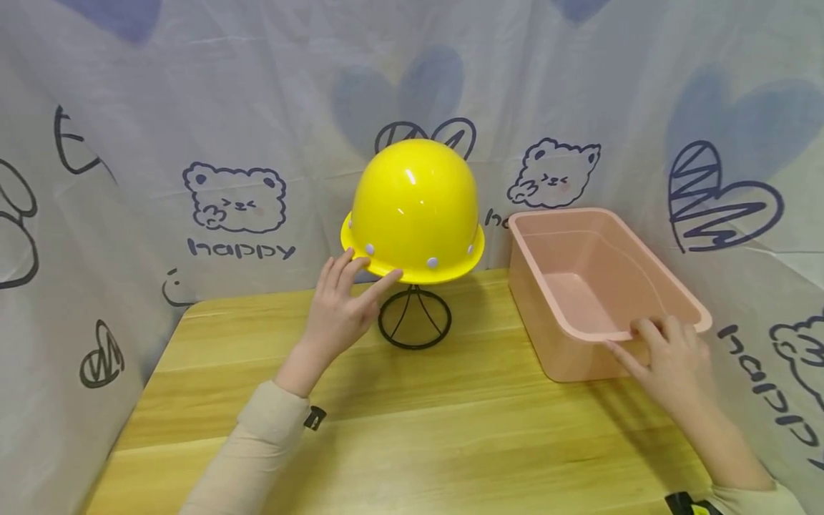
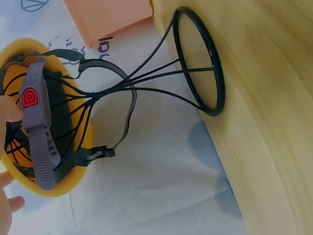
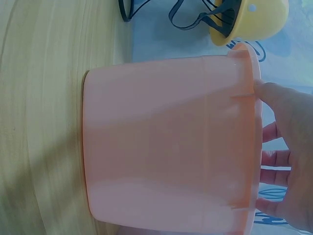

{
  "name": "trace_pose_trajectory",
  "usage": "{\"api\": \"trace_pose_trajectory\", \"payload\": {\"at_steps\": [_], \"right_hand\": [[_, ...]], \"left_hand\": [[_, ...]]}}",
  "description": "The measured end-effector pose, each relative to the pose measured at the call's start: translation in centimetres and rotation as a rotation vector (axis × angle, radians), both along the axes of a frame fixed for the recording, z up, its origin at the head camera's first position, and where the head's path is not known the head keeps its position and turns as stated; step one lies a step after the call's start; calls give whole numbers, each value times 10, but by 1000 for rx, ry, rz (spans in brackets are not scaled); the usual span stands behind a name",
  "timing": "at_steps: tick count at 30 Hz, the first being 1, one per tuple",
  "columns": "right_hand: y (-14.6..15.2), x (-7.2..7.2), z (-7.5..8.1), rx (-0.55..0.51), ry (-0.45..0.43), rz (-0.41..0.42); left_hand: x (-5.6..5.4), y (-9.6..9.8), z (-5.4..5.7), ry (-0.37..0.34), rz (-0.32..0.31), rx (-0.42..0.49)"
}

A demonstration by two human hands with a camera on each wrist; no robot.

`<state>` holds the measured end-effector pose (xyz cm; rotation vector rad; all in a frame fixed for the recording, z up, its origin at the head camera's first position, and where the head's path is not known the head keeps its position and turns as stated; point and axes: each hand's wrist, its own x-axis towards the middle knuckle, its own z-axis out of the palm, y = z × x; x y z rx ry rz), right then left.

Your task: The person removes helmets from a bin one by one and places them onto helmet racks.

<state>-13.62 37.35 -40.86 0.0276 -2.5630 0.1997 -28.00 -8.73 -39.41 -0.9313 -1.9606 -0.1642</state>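
A yellow hard hat [image 1: 415, 204] sits on a black wire stand [image 1: 415, 347] with a round base. Its underside, in the left wrist view, shows a grey ratchet strap [image 2: 40, 122] and a dark chin strap [image 2: 128, 117]. My left hand [image 1: 341, 307] is at the front left of the brim, fingers spread and thumb tip right at the edge. Over at the right, my right hand [image 1: 676, 361] grips the near rim of a pink plastic bin [image 1: 534, 315], thumb outside and fingertips over the rim. The bin stands upright, with no contents visible.
Everything stands on a wood-grain table [image 1: 412, 443]. A white curtain [image 1: 309, 143] with bear and heart drawings hangs behind and at both sides. The bin is to the right of the stand, close to the right-hand curtain.
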Motion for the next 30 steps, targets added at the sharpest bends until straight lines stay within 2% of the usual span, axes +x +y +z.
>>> {"api": "trace_pose_trajectory", "payload": {"at_steps": [9, 19, 24, 30], "right_hand": [[-1, 1, 1, 0, -14, 0], [-1, 1, 0, -13, -4, 11], [-2, 1, 2, -1, -19, 7], [0, 2, 4, 7, -16, 18]], "left_hand": [[2, 0, -8, -27, 13, -9], [3, 4, -15, -34, -18, 9], [7, 3, -13, -64, -2, -16], [13, -1, -6, -93, 6, -25]]}}
